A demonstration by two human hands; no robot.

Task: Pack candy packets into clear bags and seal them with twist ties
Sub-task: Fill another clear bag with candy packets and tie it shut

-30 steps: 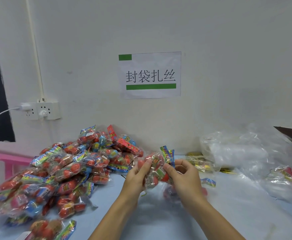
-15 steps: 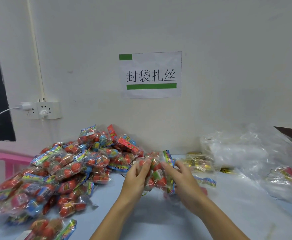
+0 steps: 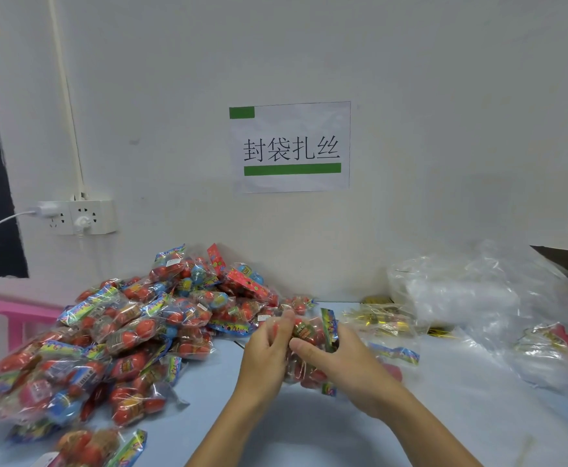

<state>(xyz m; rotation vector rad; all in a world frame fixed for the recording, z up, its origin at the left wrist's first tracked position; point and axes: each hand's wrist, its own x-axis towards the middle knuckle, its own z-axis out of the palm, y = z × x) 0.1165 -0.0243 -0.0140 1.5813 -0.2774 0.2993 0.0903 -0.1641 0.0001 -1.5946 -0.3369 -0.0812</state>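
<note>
Both hands meet at the middle of the pale blue table (image 3: 309, 429). My left hand (image 3: 265, 355) grips the upper left side of a clear bag (image 3: 304, 372) filled with red candy packets. My right hand (image 3: 340, 362) holds a candy packet (image 3: 313, 330) with red candies and a striped end against the bag's mouth, fingers curled around it. A large heap of filled candy packets (image 3: 124, 332) lies to the left. Gold twist ties (image 3: 380, 320) lie in a clear wrapper behind my right hand.
A pile of empty clear bags (image 3: 471, 291) sits at the back right against the wall. A loose candy packet (image 3: 397, 353) lies right of my hands. A pink stool (image 3: 2, 315) stands far left. A wall socket (image 3: 77, 217) with a cable hangs above the heap.
Both hands have dropped lower toward the table with the bag. My right hand has pushed the striped packet down from above the bag to its mouth.
</note>
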